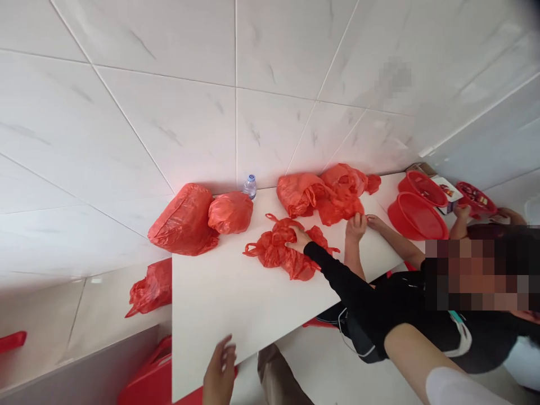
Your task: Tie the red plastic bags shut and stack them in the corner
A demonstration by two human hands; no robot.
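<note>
My right hand (300, 241), at the end of a black arm sleeve, reaches over a group of small knotted red plastic bags (291, 261) on the white table (211, 309). Its thumb and fingers are around one of these bags, the red plastic bag (283, 230) at the top of the group; part of the grip is hidden. My left hand (220, 368) is low in the picture, over the table's near edge. It holds nothing, and its fingers are loosely bent and apart.
Two full red bags (185, 222) and a water bottle (250, 187) stand by the wall. A co-worker's hands (358, 226) touch more red bags (301, 191). Red basins (415, 216) stand at the right. Another red bag (154, 287) is left of the table.
</note>
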